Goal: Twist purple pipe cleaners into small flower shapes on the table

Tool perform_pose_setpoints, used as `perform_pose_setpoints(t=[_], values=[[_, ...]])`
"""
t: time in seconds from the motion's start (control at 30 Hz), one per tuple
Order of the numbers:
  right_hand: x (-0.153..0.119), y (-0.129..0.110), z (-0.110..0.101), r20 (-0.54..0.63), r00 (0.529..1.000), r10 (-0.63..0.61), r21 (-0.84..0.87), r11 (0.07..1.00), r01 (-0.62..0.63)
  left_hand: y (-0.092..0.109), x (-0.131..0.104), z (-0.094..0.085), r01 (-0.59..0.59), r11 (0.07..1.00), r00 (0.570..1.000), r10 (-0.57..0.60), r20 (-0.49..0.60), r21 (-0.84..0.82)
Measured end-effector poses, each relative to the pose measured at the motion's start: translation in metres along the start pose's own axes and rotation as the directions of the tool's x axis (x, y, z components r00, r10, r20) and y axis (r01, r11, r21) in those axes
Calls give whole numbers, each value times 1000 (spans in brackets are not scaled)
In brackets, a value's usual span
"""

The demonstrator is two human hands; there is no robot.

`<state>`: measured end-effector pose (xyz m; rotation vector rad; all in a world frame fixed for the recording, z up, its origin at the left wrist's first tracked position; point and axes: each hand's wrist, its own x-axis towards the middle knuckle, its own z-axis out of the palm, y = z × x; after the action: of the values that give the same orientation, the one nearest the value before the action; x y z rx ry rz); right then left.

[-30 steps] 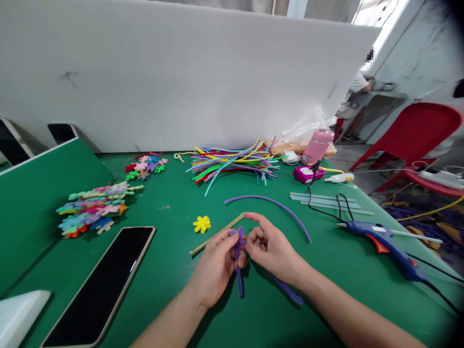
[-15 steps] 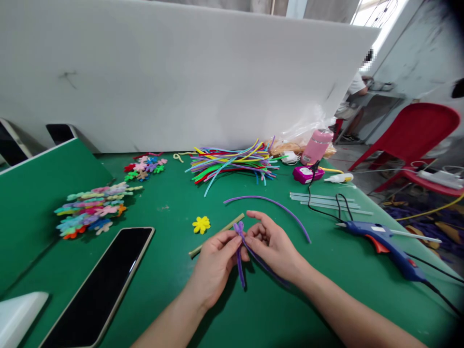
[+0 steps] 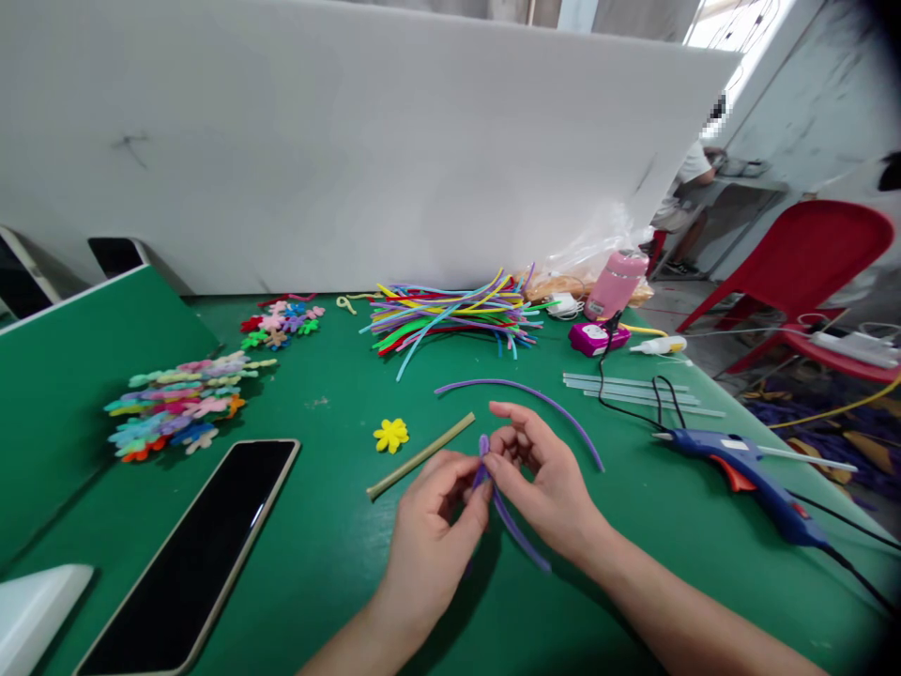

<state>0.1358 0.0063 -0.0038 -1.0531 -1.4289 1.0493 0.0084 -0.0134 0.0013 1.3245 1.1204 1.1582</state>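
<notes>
1. Purple fuzz shows between the two hands: a stem (image 3: 519,539), bent into a small upright loop at the fingertips, with a tail trailing toward the near right above the table (image 3: 338,582).
2. Left hand (image 3: 436,528): grasping the stem, pinched between thumb and fingers just below the loop.
3. Right hand (image 3: 541,477): grasping the same stem beside the loop with its thumb and curled fingers, the forefinger raised clear.
4. Just beyond the left hand, a tan stick (image 3: 422,456) lies slantwise, its far end toward the right; a yellow flower (image 3: 391,436) sits to its left, near but apart.
5. Farther off, a second purple stem, the arc (image 3: 522,385), lies curved beyond the right hand; past it spreads a many-coloured bundle (image 3: 450,314).
6. Left side: a phone (image 3: 193,549) lies near, and a flower stack (image 3: 175,411) sits farther away.
7. Right side: a blue glue gun (image 3: 750,465), clear rods (image 3: 626,383) beyond it, and a pink bottle (image 3: 617,284) at the far edge.
</notes>
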Motion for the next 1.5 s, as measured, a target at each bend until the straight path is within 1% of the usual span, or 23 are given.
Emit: perform_pose_setpoints(t=[0.07,0.17,0.23,0.3,0.4,0.53,0.63,0.73,0.83,0.9,1.0,1.1,1.17,1.27,1.4,1.5], values=[[-1,-1,-1,-3,1000,-28,-22,999,27,2,-1,0,3,1000,1000,-3,-12,-15],[-4,-3,0,0,996,-91,-93,992,90,5,-2,0,-36,999,998,36,-51,13],[-6,-5,0,-31,993,-116,-122,986,112,7,-4,0,-60,997,997,62,-47,50],[-7,-6,0,-69,991,-111,-104,989,104,7,-5,1,-56,996,998,58,-33,72],[-6,-7,-2,-70,995,-76,-12,997,76,6,-7,2,-25,997,999,28,-37,79],[-2,-7,-7,-19,1000,13,178,984,-9,6,-8,1,-3,997,999,5,-34,72],[3,-9,-9,21,993,120,317,941,-120,6,-8,1,12,999,1000,-11,-16,35],[6,-11,-9,45,976,214,417,884,-213,6,-8,1,29,999,1000,-29,4,-29],[8,-11,-10,53,961,273,467,844,-265,5,-6,2,95,988,995,-92,30,-118],[9,-9,-11,49,958,283,470,840,-272,4,-4,2,153,971,988,-145,61,-182],[9,-6,-12,49,959,280,473,839,-269,3,-2,3,236,925,970,-207,128,-299],[9,-4,-12,90,954,286,487,823,-293,3,-1,5,311,867,948,-252,196,-389],[9,-3,-11,132,946,295,491,810,-321,4,-1,6,349,843,933,-273,232,-410],[9,-2,-11,157,938,311,493,798,-347,6,0,6,390,824,918,-312,246,-411],[10,-3,-10,136,943,305,478,813,-332,8,0,5,432,804,901,-363,238,-409],[11,-4,-10,100,948,304,447,837,-315,8,1,4,450,786,892,-373,255,-425]])
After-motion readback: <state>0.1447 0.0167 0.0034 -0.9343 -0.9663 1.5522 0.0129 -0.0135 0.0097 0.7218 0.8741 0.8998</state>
